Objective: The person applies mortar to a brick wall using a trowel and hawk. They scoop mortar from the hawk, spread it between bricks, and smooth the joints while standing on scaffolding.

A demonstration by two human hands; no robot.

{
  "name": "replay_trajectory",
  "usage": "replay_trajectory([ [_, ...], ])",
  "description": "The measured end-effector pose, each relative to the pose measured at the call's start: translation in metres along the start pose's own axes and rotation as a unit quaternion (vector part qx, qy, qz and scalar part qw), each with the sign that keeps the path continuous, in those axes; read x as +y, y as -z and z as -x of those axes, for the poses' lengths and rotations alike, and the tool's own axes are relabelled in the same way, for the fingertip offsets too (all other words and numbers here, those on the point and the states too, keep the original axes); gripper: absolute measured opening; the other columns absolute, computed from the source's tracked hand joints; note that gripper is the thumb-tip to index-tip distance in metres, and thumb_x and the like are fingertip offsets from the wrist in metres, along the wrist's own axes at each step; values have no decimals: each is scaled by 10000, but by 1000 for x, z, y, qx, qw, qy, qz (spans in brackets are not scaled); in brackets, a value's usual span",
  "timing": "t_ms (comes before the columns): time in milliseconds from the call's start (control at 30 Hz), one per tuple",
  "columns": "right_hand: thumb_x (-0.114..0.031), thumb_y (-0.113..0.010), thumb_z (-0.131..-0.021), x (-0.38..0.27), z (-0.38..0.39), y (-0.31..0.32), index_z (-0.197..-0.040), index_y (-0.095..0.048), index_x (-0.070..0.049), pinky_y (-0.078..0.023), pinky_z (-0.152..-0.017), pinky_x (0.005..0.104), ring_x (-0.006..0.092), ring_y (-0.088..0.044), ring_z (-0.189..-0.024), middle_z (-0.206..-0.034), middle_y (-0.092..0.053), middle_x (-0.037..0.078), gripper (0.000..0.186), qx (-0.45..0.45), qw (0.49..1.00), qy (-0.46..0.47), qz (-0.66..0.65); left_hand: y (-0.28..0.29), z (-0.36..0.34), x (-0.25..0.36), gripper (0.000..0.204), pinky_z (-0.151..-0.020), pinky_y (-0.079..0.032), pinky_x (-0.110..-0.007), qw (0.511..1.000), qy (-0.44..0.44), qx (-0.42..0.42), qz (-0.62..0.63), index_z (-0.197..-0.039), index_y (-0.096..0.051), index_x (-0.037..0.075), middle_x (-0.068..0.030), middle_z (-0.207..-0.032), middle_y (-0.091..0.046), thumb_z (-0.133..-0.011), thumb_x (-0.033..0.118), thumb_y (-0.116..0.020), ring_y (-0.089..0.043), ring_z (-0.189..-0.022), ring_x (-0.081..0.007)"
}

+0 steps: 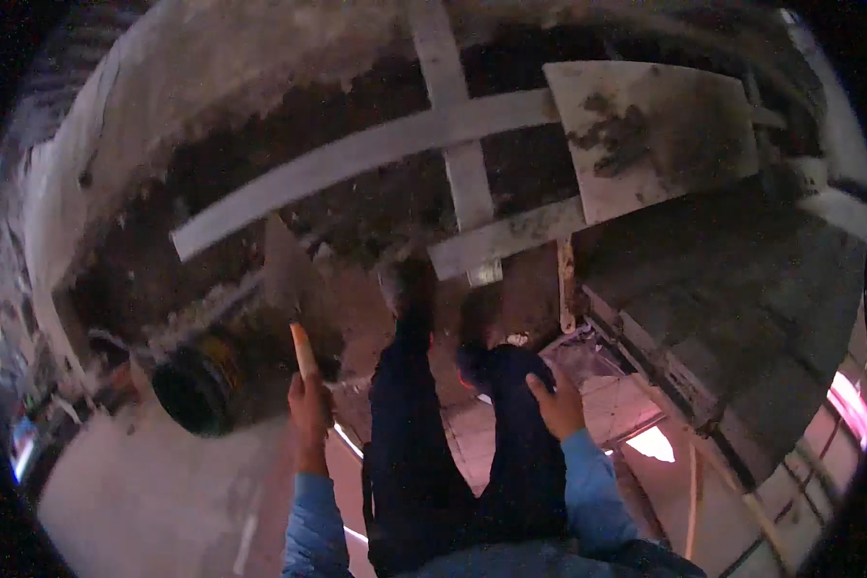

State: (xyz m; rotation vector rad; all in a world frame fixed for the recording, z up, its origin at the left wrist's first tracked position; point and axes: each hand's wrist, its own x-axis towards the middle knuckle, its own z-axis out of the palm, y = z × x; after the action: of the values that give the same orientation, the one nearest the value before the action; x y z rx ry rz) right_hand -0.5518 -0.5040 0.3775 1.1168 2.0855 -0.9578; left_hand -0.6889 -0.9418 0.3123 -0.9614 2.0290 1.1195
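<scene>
My left hand (310, 409) is wrapped round the orange-tan handle of a trowel (287, 275). The pointed blade tilts up and away, its tip close to a pale flat strip (328, 166). On my right knee lies my right hand (557, 403), thumb apart from the fingers and nothing in it. Dark soil or mortar (356, 207) shows beneath the strip and around a second pale strip (443, 77) that crosses it. My feet stand just beyond my knees, partly lost in shadow.
A dark round bucket (193, 390) lies on its side left of my left hand. At the far right, a pale square board (657, 135) carries dark smears. A large grey slab (742, 289) with a ledge at its edge rises on the right.
</scene>
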Motion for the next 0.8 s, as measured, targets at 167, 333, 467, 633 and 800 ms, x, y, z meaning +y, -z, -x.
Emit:
replay_trajectory([
  [167,-511,-638,-931,-107,2,57,-1441,-469,-23,-366,-1135,460,435,-479,-1336,-1438,-512,249,725,73,997,7,-22,22,-30,82,240,-562,-424,-308,996,-63,-55,10,-997,-587,65,11,-781,-559,-1031,301,-568,-510,-664,-102],
  [333,-450,-644,-950,-199,39,162,-1443,-470,-26,-367,-1135,454,420,-486,-1339,-1419,-533,249,674,145,984,43,-100,21,-13,216,257,-560,-410,-304,989,-64,-116,-62,-1010,-592,60,4,-803,-581,-1021,317,-583,-519,-680,-102],
  [467,-455,-656,-942,-214,28,209,-1448,-464,-27,-367,-1138,452,409,-496,-1334,-1398,-551,250,690,153,960,8,-234,2,-23,286,379,-544,-413,-316,973,-42,-151,-167,-1058,-606,28,-10,-824,-610,-998,402,-603,-538,-665,-108],
  [633,-513,-638,-933,-238,-33,198,-1463,-430,-11,-363,-1149,460,415,-490,-1336,-1403,-542,253,759,100,980,-10,-172,-87,-26,424,534,-475,-405,-329,946,-146,-121,-264,-1166,-584,-16,-34,-754,-601,-978,483,-589,-527,-546,-136],
  [800,-542,-629,-926,-271,-95,235,-1465,-415,1,-368,-1148,470,433,-464,-1351,-1460,-478,265,795,52,944,-4,-327,-196,14,601,516,-430,-405,-312,918,-116,-161,-344,-1181,-568,4,-42,-673,-565,-985,482,-565,-504,-481,-151],
])
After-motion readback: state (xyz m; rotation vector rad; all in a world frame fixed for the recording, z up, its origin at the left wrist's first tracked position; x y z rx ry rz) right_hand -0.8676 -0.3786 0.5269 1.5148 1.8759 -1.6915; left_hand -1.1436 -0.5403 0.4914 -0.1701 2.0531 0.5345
